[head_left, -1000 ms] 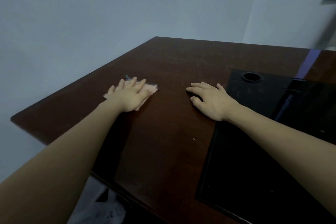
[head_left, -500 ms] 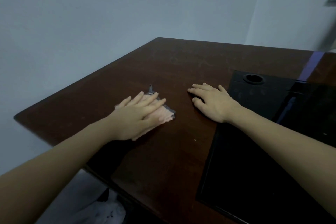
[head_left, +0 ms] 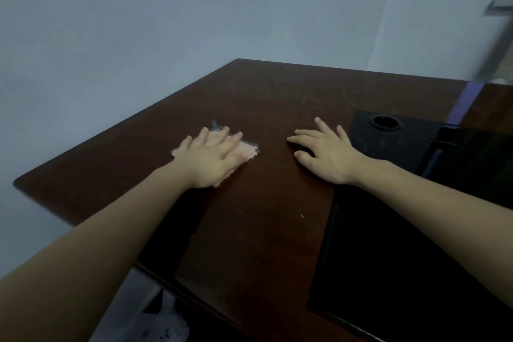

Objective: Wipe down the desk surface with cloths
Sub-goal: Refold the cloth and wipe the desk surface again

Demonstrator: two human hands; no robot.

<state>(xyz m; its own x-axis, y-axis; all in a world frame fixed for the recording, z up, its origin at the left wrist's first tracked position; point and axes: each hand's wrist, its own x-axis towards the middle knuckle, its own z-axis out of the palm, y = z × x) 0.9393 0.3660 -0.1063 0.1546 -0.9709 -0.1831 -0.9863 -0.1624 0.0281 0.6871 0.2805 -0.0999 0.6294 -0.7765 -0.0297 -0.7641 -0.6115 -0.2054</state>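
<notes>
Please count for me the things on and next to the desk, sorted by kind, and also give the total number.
Cloths: 1, the pink cloth under the left hand.
Hands on the desk: 2, left hand and right hand.
Black panels: 1, the black panel with a round hole.
Plastic bags: 1, the plastic bag below the desk edge.
Total: 5, the desk not counted.

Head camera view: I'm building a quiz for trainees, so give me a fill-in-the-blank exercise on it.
1. The pink cloth lies under the ____ hand.
2. The right hand rests flat on the dark brown wooden ____.
3. The round hole sits in the glossy ____ panel.

Missing words: left; desk; black
</notes>
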